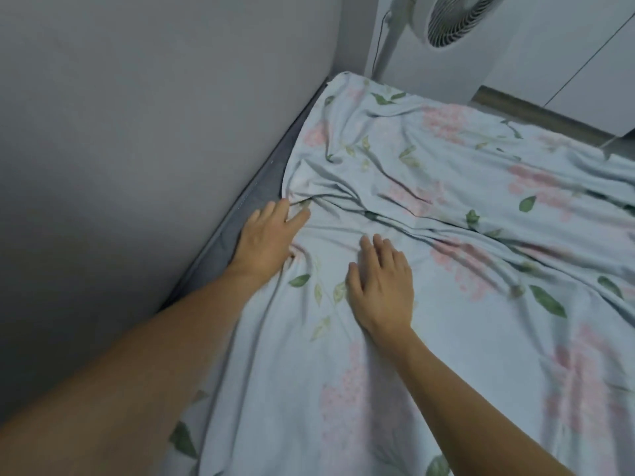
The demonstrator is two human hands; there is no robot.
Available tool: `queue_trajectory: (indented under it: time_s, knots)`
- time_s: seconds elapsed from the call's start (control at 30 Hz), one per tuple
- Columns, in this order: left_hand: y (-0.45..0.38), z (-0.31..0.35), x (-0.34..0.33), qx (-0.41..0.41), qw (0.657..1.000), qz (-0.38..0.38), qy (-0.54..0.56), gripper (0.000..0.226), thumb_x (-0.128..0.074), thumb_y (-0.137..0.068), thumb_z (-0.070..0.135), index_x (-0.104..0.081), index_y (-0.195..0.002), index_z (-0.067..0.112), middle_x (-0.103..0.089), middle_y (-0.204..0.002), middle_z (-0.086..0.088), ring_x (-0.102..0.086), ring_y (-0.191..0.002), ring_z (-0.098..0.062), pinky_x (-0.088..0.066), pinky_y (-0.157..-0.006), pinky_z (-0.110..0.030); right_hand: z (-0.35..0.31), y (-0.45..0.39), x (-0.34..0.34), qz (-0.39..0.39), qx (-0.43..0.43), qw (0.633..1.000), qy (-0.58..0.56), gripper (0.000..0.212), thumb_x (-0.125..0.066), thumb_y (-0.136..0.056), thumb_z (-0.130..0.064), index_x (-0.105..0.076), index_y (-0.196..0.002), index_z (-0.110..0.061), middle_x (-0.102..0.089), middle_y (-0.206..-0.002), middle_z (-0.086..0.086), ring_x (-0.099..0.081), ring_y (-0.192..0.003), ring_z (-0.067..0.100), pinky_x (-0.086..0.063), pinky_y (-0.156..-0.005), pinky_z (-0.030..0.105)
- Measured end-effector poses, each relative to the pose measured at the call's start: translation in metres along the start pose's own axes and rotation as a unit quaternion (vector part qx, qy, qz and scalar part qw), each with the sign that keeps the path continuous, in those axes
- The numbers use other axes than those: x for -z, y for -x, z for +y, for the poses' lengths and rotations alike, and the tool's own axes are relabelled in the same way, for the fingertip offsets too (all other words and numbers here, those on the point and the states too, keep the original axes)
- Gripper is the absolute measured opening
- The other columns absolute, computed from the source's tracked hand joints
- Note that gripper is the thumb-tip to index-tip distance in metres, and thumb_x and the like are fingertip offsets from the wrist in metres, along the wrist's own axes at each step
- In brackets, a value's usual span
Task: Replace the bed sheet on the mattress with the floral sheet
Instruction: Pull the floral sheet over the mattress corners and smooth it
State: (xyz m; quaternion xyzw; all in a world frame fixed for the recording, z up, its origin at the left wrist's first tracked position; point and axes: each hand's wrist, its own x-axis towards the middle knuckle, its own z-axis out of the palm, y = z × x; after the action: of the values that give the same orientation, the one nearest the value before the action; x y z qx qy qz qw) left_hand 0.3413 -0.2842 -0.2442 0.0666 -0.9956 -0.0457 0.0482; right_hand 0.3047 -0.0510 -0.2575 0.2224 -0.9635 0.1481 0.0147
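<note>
The floral sheet [464,207], pale blue with pink flowers and green leaves, lies wrinkled over the mattress. A strip of the dark grey mattress [254,197] shows bare along the left wall. My left hand [268,238] rests flat at the sheet's left edge, fingers spread, fingertips on a fold of cloth. My right hand [383,286] lies palm down on the sheet a little to the right, fingers apart. Neither hand grips cloth that I can see.
A grey wall [137,132] runs close along the bed's left side. A white standing fan [457,18] stands beyond the bed's far corner. White cabinet doors [584,63] and a strip of wooden floor [536,115] lie past the far edge.
</note>
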Motion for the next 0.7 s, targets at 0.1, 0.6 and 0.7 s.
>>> queue_trajectory:
  time_s: [0.1,0.6,0.7]
  knots:
    - [0.031,-0.016,0.014,-0.001,1.0,-0.014,-0.027,0.046,-0.081,-0.067,-0.003,-0.058,-0.105,0.01,-0.049,-0.101,-0.021,-0.055,-0.05,-0.037,-0.025,-0.043,-0.033,-0.017,0.001,-0.007,0.029,0.016,0.999,-0.02,0.041,-0.048,-0.102,-0.036,-0.06,-0.138,-0.02,-0.057,-0.147,0.004,-0.051,-0.128,0.03,-0.044,-0.103,0.046]
    - [0.08,0.006,0.031,-0.002,0.996,-0.07,0.064,0.062,-0.042,-0.101,0.055,-0.038,-0.158,0.031,-0.036,-0.162,-0.008,-0.029,-0.15,-0.029,-0.028,-0.119,-0.047,-0.042,-0.007,0.008,-0.008,0.057,0.998,-0.012,0.046,-0.053,-0.086,-0.037,-0.057,-0.129,-0.019,-0.057,-0.14,0.006,-0.047,-0.129,0.035,-0.04,-0.105,0.049]
    - [0.078,0.006,0.017,0.025,0.988,-0.14,0.053,0.089,-0.007,-0.089,0.069,-0.023,-0.164,0.024,-0.017,-0.172,-0.003,-0.011,-0.159,-0.023,-0.014,-0.128,-0.043,-0.031,-0.024,-0.003,-0.118,0.033,0.992,0.02,0.07,-0.042,-0.091,-0.052,-0.03,-0.157,-0.033,-0.024,-0.169,0.004,-0.012,-0.157,0.032,-0.014,-0.126,0.054]
